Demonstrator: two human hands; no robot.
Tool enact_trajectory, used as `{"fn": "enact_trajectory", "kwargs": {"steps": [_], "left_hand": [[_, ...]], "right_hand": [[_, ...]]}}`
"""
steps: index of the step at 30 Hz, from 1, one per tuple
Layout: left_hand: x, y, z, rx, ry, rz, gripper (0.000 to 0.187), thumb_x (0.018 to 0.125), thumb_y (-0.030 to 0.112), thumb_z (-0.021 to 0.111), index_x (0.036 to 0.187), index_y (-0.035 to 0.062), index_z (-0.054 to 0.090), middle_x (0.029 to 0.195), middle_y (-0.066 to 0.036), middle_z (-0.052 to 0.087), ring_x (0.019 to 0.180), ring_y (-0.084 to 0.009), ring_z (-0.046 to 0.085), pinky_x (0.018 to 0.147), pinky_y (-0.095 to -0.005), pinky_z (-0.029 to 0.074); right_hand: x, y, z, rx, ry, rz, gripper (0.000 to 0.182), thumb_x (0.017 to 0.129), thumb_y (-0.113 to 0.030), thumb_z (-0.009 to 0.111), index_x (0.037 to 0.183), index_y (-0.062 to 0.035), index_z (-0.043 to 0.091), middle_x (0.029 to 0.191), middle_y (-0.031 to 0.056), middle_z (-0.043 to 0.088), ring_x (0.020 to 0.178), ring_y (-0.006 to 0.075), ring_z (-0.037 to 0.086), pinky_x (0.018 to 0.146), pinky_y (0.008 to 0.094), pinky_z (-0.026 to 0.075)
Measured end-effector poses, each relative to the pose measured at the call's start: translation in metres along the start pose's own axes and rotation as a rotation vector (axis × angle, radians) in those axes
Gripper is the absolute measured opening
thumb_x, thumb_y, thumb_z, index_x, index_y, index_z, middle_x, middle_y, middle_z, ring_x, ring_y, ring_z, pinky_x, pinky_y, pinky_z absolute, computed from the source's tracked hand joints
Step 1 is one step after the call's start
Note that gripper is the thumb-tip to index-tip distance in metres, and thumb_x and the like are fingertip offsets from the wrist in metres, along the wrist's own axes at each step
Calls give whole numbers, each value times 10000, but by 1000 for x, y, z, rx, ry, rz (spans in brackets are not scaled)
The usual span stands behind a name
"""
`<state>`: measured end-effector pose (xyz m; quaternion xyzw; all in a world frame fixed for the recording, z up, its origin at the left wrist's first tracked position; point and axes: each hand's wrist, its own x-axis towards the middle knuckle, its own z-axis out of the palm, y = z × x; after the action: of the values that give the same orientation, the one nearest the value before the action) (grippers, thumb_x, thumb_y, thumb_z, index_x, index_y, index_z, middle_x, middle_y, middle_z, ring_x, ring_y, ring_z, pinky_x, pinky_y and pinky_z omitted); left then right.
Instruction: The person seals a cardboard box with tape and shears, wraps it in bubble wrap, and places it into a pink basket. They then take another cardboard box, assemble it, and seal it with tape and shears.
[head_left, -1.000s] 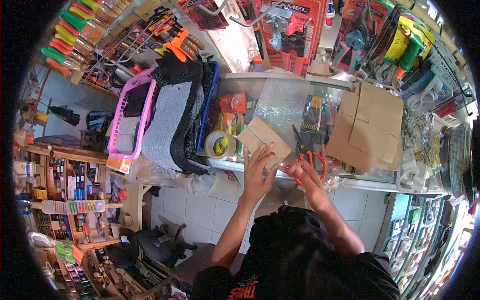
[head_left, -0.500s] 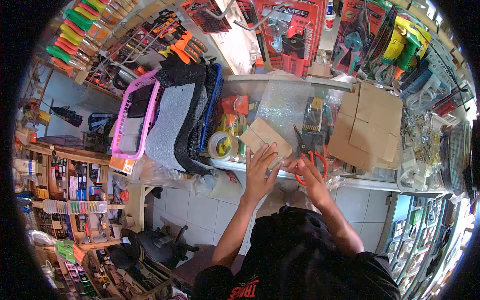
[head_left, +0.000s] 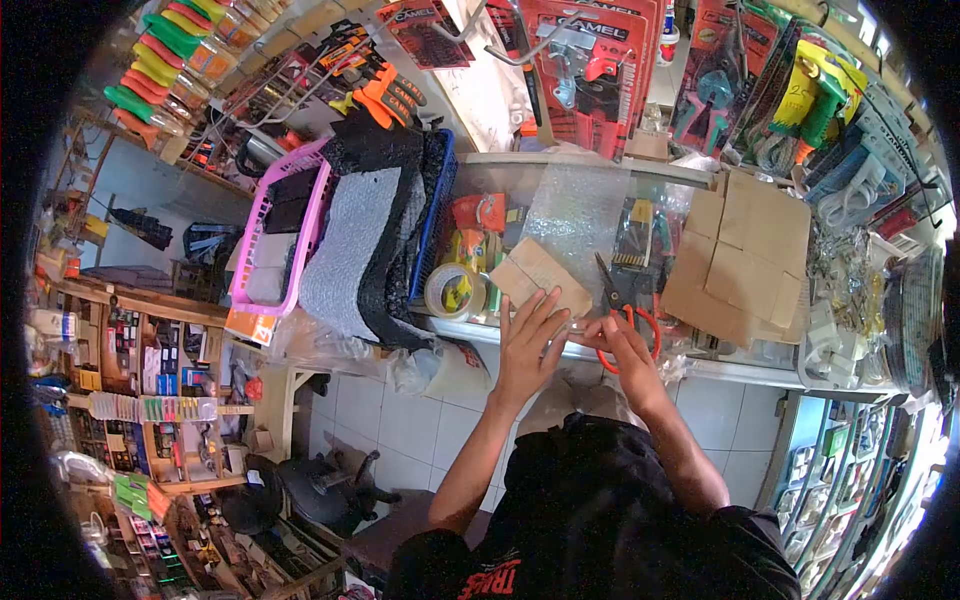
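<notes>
My left hand [head_left: 530, 350] lies with fingers spread on the lower edge of a small brown cardboard piece [head_left: 538, 272], pressing it to the glass counter [head_left: 480, 170]. Close beside it, my right hand [head_left: 630, 365] has its fingers closed in a pinch at the cardboard's lower right corner. Whatever is between those fingers is too small to make out. Scissors with orange-red handles [head_left: 656, 338] rest partly behind my right hand, their dark blades pointing away from me. A clear bubble-wrap sheet [head_left: 575, 205] lies beyond the cardboard.
A tape roll [head_left: 433, 286] sits left of the cardboard. Further left are a pink basket [head_left: 308, 235], black bubble wrap [head_left: 385, 285] and a blue basket [head_left: 440, 190]. Larger flattened cardboard [head_left: 745, 255] lies to the right. Packaged tools [head_left: 585, 85] hang along the far side.
The whole view has shifted slightly, so things appear a little further right. Both hands keep nearly the same pose at the cardboard.
</notes>
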<state>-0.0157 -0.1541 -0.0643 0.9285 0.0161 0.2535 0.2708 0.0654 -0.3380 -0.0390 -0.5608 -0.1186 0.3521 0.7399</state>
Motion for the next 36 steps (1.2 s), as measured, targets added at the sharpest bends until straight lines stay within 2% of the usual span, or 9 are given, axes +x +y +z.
{"fn": "enact_trajectory", "kwargs": {"steps": [2, 5, 8, 11, 14, 23, 26, 29, 36], "left_hand": [[0, -2, 2, 9, 7, 9, 334, 922, 154, 744, 1248, 86, 717, 1508, -93, 596, 1452, -304, 480, 1268, -609, 145], [0, -1, 1, 21, -1, 14, 338, 925, 162, 739, 1253, 82, 714, 1515, -101, 588, 1455, -309, 476, 1267, -611, 139], [-1, 0, 2, -8, 11, 10, 396, 939, 95, 718, 1331, 148, 685, 1549, -67, 559, 1457, -290, 476, 1260, -605, 142], [0, 2, 0, -23, 15, 10, 422, 942, 96, 721, 1354, 152, 648, 1545, -80, 561, 1451, -305, 483, 1257, -611, 147], [-2, -2, 3, -40, 29, 15, 434, 942, 100, 725, 1357, 138, 608, 1543, -91, 562, 1449, -315, 489, 1258, -612, 149], [0, -1, 3, -34, 25, -3, 420, 927, 97, 744, 1319, 82, 592, 1536, -105, 568, 1451, -321, 490, 1263, -607, 139], [1, 0, 3, -57, 18, -41, 325, 918, 104, 737, 1217, 28, 633, 1523, -124, 581, 1450, -333, 490, 1265, -621, 122], [1, 0, 3, -78, 25, -35, 368, 925, 94, 742, 1270, 40, 625, 1533, -109, 570, 1451, -319, 483, 1264, -604, 135], [3, 2, 1, -91, 12, -57, 342, 925, 115, 742, 1237, 18, 641, 1533, -109, 569, 1456, -315, 473, 1263, -612, 132]], "right_hand": [[1, 3, -2, -6, -7, 6, 481, 1137, -389, 450, 1324, 16, 630, 1245, 92, 695, 1219, 178, 613, 1091, 316, 420], [0, 2, -1, -35, 20, 32, 435, 1143, -412, 411, 1116, -31, 618, 1301, 129, 661, 1294, 274, 624, 1156, 398, 357], [1, 5, -2, -50, 31, 40, 434, 1143, -414, 411, 1123, -32, 616, 1271, 117, 664, 1288, 265, 629, 1149, 398, 361], [0, 3, -1, -68, 63, 60, 427, 1146, -405, 405, 1131, -31, 611, 1255, 105, 662, 1270, 257, 640, 1140, 397, 367], [1, 5, -2, -23, 74, 62, 492, 1124, -422, 474, 1281, 15, 637, 1248, 86, 681, 1228, 164, 601, 1082, 319, 410], [-1, -13, 5, 0, 10, 8, 444, 1138, -394, 446, 1233, -2, 633, 1262, 91, 674, 1211, 210, 662, 1068, 329, 431], [-2, -11, 6, 38, 3, -25, 422, 1139, -383, 449, 1214, -10, 630, 1259, 88, 674, 1195, 199, 665, 1040, 320, 453], [-3, -12, 6, 97, -6, 55, 410, 1139, -373, 453, 1204, -6, 624, 1258, 87, 676, 1182, 185, 665, 1020, 310, 470], [-6, -18, 11, 65, 7, -9, 405, 1141, -371, 452, 1195, -10, 627, 1245, 97, 682, 1160, 190, 672, 1013, 312, 475]]}}
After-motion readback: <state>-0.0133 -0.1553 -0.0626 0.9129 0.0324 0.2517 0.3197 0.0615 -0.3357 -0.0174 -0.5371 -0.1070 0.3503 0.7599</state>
